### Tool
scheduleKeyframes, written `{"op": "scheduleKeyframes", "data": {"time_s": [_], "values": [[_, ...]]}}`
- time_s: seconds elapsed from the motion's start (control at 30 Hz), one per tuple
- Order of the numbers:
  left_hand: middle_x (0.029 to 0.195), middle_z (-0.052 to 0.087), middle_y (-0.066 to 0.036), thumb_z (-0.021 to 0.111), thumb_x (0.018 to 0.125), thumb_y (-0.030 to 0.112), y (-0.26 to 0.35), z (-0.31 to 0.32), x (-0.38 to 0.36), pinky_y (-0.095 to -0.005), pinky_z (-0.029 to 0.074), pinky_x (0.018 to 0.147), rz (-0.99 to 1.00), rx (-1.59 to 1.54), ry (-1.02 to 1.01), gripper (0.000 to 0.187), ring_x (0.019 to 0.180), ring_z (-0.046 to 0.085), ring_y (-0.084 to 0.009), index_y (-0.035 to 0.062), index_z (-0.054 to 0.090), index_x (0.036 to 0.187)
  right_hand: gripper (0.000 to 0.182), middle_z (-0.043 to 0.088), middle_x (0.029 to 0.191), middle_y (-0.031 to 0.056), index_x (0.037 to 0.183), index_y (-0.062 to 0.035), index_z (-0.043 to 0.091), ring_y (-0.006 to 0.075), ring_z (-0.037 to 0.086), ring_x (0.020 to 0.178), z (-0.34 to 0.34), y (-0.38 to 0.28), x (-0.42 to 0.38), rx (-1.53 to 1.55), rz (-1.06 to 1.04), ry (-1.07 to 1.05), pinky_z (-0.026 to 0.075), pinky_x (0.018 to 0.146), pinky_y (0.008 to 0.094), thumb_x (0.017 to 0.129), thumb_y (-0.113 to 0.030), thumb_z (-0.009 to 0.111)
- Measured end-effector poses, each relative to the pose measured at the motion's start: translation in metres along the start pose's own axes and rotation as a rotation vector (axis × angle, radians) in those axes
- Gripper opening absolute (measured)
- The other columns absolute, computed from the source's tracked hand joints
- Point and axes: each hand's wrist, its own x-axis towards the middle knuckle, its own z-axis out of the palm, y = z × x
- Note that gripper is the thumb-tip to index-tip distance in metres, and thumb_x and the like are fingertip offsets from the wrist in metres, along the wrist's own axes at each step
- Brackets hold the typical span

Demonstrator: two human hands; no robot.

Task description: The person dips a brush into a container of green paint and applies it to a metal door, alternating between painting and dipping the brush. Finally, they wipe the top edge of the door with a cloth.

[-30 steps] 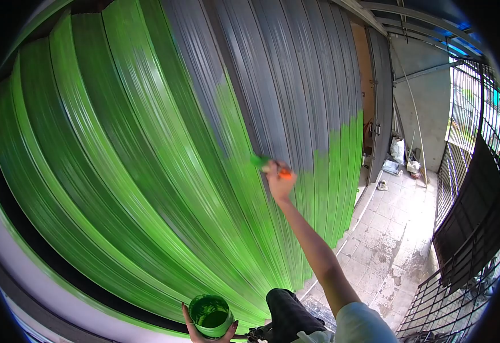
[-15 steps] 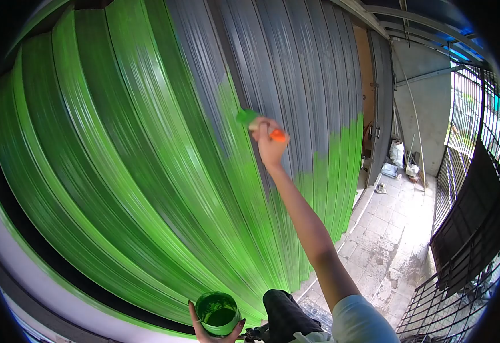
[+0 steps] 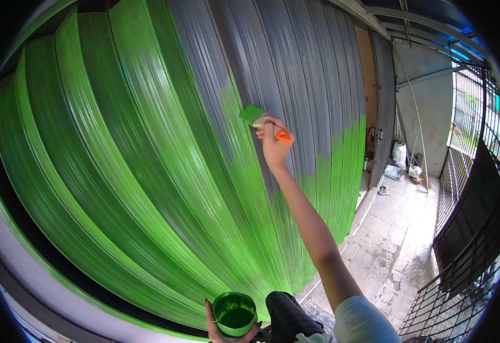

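My right hand (image 3: 274, 137) is closed around a paintbrush with an orange-tipped handle (image 3: 283, 136). Green paint covers its bristles (image 3: 251, 114), which are at a fold of the ribbed metal door (image 3: 204, 188). Much of that door is bright green on the left and along the bottom, while its upper right is bare grey. Down at the bottom edge, my left hand (image 3: 211, 323) grips a small round tub (image 3: 235, 314) with green paint inside. Paint is smeared around the tub's inner wall.
A tiled floor (image 3: 384, 240) with worn patches runs along the right. White bags (image 3: 399, 154) and other items lie by the far wall (image 3: 427, 120). Black metal bars (image 3: 461, 251) line the right side. My dark-clothed knee (image 3: 284, 311) is beside the tub.
The paintbrush in my right hand has shifted slightly, its bristles now sharper in view. The tub in my left hand appears a little further right.
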Motion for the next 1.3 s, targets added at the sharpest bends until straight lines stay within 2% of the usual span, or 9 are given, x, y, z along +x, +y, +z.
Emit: {"op": "scheduleKeyframes", "data": {"time_s": [0.3, 0.4, 0.5, 0.6, 0.7, 0.8, 0.9, 1.0, 1.3], "values": [[0.117, 0.056, -0.021, 0.087, 0.055, 0.012, 0.002, -0.006, -0.008, -0.0369, 0.048, 0.088, -0.128, -0.051, 0.007, 0.103, 0.101, 0.057, -0.0255, -0.0023, 0.029, 0.139, 0.013, 0.063, 0.053, 0.0021, 0.07, -0.0047, 0.065, 0.011, 0.059, 0.047, -0.12, 0.067, -0.112, -0.664, 0.185, -0.013, 0.045, 0.047, 0.0273, 0.079, -0.013, 0.06], [0.116, 0.056, -0.021, 0.087, 0.055, 0.011, -0.003, -0.006, -0.008, -0.0359, 0.048, 0.087, -0.106, 0.009, -0.021, 0.104, 0.099, 0.058, -0.0256, -0.0023, 0.028, 0.139, 0.013, 0.064, 0.056, 0.0032, 0.073, -0.0027, 0.066, 0.0113, 0.06, 0.049, -0.093, 0.053, -0.091, -0.583, 0.233, -0.064, 0.046, 0.047, 0.0263, 0.08, -0.011, 0.059], [0.116, 0.056, -0.021, 0.087, 0.055, 0.013, -0.001, -0.004, -0.007, -0.0356, 0.049, 0.086, -0.146, -0.045, -0.012, 0.103, 0.099, 0.058, -0.0259, -0.0024, 0.029, 0.139, 0.017, 0.063, 0.063, 0.0066, 0.08, 0.0029, 0.064, 0.0111, 0.059, 0.048, -0.052, 0.027, -0.067, -0.078, 0.121, 0.036, 0.045, 0.046, 0.0227, 0.086, -0.009, 0.054], [0.114, 0.057, -0.021, 0.087, 0.055, 0.012, -0.011, -0.003, -0.01, -0.0357, 0.05, 0.085, -0.074, 0.037, -0.016, 0.102, 0.099, 0.058, -0.0257, -0.0021, 0.03, 0.138, 0.016, 0.064, 0.066, 0.0072, 0.085, 0.0033, 0.064, 0.0115, 0.059, 0.049, -0.06, 0.037, -0.072, -0.073, 0.08, 0.048, 0.046, 0.046, 0.0232, 0.087, -0.008, 0.053], [0.114, 0.057, -0.02, 0.087, 0.056, 0.012, -0.026, -0.005, -0.017, -0.0356, 0.05, 0.085, -0.08, 0.08, -0.062, 0.102, 0.1, 0.058, -0.0253, -0.0015, 0.029, 0.139, 0.017, 0.064, 0.061, 0.0056, 0.078, 0.0023, 0.067, 0.0118, 0.061, 0.052, -0.096, 0.06, -0.101, -0.135, 0.318, 0.081, 0.045, 0.046, 0.0256, 0.083, -0.01, 0.057], [0.115, 0.056, -0.02, 0.086, 0.056, 0.011, -0.015, -0.007, -0.015, -0.0356, 0.049, 0.087, -0.182, -0.065, -0.021, 0.103, 0.101, 0.057, -0.0254, -0.001, 0.027, 0.14, 0.016, 0.064, 0.061, 0.0069, 0.078, 0.0026, 0.066, 0.0124, 0.061, 0.05, -0.106, 0.047, -0.099, -0.579, 0.347, 0.043, 0.046, 0.046, 0.0258, 0.082, -0.009, 0.057], [0.118, 0.054, -0.019, 0.086, 0.055, 0.008, -0.004, -0.008, -0.008, -0.0359, 0.049, 0.088, -0.145, 0.002, -0.018, 0.104, 0.103, 0.057, -0.0255, -0.001, 0.026, 0.14, 0.014, 0.063, 0.061, 0.0064, 0.083, 0.0021, 0.066, 0.0114, 0.059, 0.048, -0.075, 0.048, -0.073, -0.473, 0.227, -0.006, 0.046, 0.044, 0.0228, 0.085, -0.008, 0.056], [0.12, 0.053, -0.019, 0.086, 0.055, 0.008, -0.007, -0.006, -0.012, -0.036, 0.048, 0.09, -0.169, -0.052, -0.009, 0.105, 0.104, 0.056, -0.0255, -0.0013, 0.026, 0.14, 0.016, 0.062, 0.059, 0.0051, 0.078, 0.0014, 0.066, 0.01, 0.057, 0.046, -0.03, 0.026, -0.043, -0.007, 0.091, 0.096, 0.045, 0.043, 0.0221, 0.083, -0.01, 0.057], [0.121, 0.053, -0.019, 0.086, 0.054, 0.01, 0.005, -0.007, -0.015, -0.0361, 0.046, 0.092, -0.261, -0.061, -0.019, 0.103, 0.107, 0.054, -0.0254, -0.0017, 0.029, 0.139, 0.015, 0.06, 0.05, 0.0077, 0.072, -0.0039, 0.067, 0.0159, 0.06, 0.046, -0.112, 0.065, -0.091, -0.69, 0.367, 0.09, 0.046, 0.048, 0.0308, 0.076, -0.016, 0.059]]}}
